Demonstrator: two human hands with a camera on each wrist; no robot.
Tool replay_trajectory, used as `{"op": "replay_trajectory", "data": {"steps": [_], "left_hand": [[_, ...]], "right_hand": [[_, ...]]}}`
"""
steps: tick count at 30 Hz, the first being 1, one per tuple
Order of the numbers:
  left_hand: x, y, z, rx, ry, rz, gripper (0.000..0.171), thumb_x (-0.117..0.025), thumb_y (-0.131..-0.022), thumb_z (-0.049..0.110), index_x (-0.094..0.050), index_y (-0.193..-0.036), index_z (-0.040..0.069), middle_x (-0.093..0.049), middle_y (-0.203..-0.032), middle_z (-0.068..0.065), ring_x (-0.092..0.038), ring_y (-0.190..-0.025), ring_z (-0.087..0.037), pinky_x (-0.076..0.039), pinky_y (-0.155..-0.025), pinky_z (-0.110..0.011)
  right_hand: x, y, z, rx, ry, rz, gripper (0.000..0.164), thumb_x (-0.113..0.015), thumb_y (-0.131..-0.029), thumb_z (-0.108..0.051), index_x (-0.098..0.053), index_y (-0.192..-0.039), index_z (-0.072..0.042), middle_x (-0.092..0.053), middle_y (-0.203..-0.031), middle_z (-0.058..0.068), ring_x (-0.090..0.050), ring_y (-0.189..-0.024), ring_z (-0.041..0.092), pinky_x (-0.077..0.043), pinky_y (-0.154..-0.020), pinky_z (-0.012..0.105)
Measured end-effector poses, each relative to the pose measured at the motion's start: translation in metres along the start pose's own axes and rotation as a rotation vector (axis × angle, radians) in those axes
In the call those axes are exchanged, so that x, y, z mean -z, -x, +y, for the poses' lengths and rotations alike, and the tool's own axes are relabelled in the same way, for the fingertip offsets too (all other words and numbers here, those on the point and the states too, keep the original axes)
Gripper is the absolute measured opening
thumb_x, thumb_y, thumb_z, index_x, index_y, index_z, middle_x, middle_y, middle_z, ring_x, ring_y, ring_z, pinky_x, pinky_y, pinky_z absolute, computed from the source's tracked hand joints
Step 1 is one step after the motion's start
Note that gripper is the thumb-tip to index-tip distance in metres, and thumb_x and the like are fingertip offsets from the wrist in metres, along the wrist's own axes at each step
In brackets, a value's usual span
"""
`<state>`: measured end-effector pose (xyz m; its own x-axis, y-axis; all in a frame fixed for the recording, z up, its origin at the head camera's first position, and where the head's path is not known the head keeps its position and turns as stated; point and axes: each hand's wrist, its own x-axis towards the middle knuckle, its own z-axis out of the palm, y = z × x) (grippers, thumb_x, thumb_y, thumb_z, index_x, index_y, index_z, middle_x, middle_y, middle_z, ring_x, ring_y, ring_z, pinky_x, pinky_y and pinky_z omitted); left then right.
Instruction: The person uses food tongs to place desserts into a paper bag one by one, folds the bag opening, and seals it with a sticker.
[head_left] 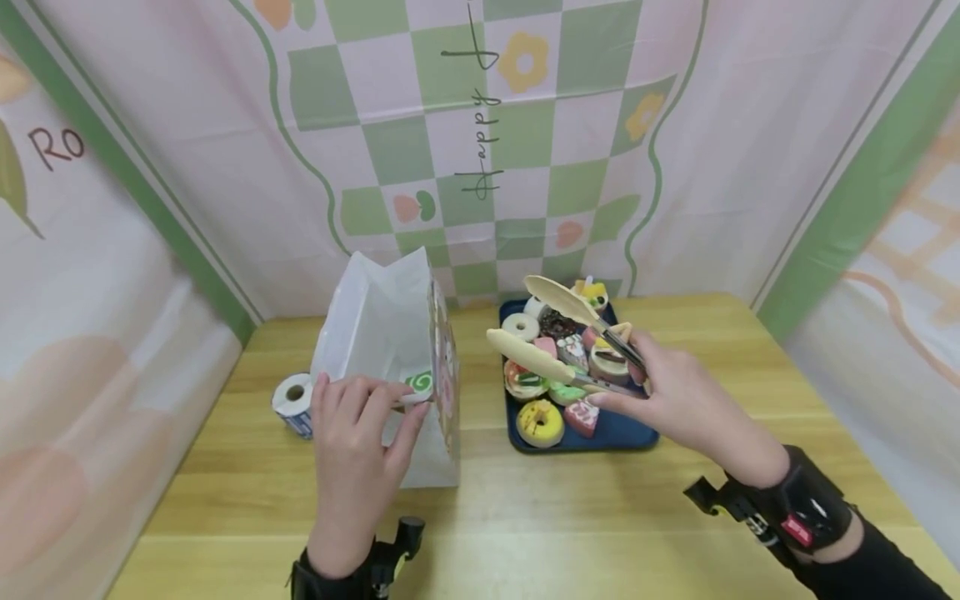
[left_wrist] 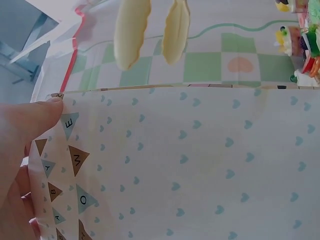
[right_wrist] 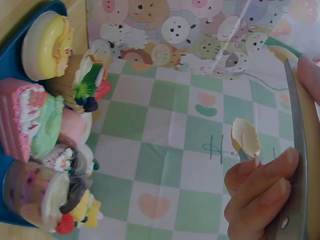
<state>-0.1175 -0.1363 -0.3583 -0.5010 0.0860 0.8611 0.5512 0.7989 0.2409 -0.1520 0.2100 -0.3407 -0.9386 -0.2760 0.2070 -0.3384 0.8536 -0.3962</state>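
My left hand (head_left: 354, 446) pinches the near top edge of an upright white paper bag (head_left: 431, 458), whose mouth gapes. In the left wrist view the thumb lies on the heart-printed side of the bag (left_wrist: 200, 165). A green swirl (head_left: 418, 382) shows at the opening. My right hand (head_left: 690, 400) grips cream-tipped metal tongs (head_left: 528, 353) by the handles. The tong tips are spread apart with nothing between them, over the left part of a dark blue tray (head_left: 630, 435) of toy-like pastries. A yellow donut (head_left: 540, 423) and a pink cake slice (head_left: 581, 417) lie at its near side.
A roll of white labels (head_left: 292, 404) stands left of the bag on the wooden table (head_left: 525, 525). Behind the tray and bag rises a checkered cloth backdrop (head_left: 480, 125), with more cloth at both sides. A white donut (head_left: 521, 327) sits at the tray's far left.
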Motion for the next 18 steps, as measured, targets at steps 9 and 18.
{"op": "replay_trajectory", "data": {"steps": [9, 18], "left_hand": [[0.000, 0.001, -0.001, 0.008, -0.001, -0.005, 0.026, -0.067, -0.086, 0.036, -0.068, -0.089, 0.010, -0.063, -0.085, -0.007, -0.055, -0.091, -0.031, -0.027, -0.104, -0.068], [-0.001, 0.001, -0.001, 0.004, 0.004, -0.003, 0.026, -0.067, -0.086, 0.036, -0.069, -0.091, 0.010, -0.064, -0.087, -0.006, -0.055, -0.091, -0.030, -0.027, -0.104, -0.067]], "right_hand": [[-0.011, 0.015, 0.016, -0.050, 0.038, -0.006, 0.065, -0.071, -0.078, -0.061, -0.050, -0.114, -0.011, -0.052, -0.074, 0.001, -0.045, -0.060, 0.012, -0.034, -0.052, 0.024], [-0.024, 0.030, 0.033, -0.126, 0.065, -0.041, 0.075, -0.069, -0.076, -0.068, -0.050, -0.119, -0.009, -0.060, -0.082, 0.006, -0.051, -0.066, 0.015, -0.037, -0.055, 0.027]]}}
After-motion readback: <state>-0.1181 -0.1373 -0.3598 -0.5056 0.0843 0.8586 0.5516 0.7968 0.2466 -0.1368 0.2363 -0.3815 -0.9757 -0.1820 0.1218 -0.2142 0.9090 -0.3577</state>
